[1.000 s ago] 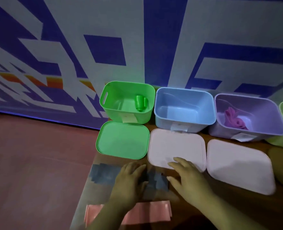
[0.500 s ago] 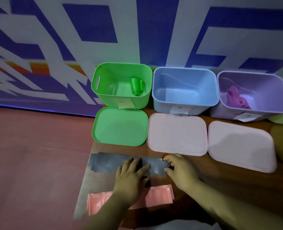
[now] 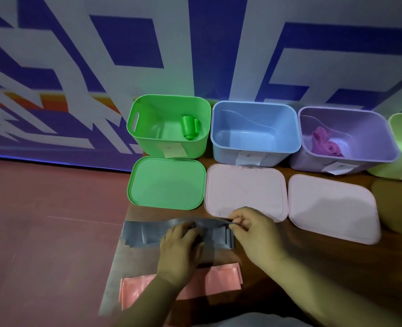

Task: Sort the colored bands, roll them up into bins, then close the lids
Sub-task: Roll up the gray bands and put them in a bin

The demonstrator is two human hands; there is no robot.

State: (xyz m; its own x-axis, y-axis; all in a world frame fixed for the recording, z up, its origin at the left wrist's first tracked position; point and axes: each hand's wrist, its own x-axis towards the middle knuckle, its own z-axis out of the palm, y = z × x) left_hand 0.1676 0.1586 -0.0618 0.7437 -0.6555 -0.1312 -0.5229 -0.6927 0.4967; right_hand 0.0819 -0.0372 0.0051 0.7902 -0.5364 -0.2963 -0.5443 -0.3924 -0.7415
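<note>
Head view: right hand (image 3: 259, 234) fingers (image 3: 240, 220) in pinch on grey band (image 3: 143, 233), left hand (image 3: 180, 249) flat atop it.

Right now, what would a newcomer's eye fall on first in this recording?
The row of open bins at the back: a green bin holding a green roll, an empty-looking blue bin, and a purple bin with a loose magenta band. In front of them, both hands are on a grey band: the left hand presses on it and the right hand pinches its end.
</note>
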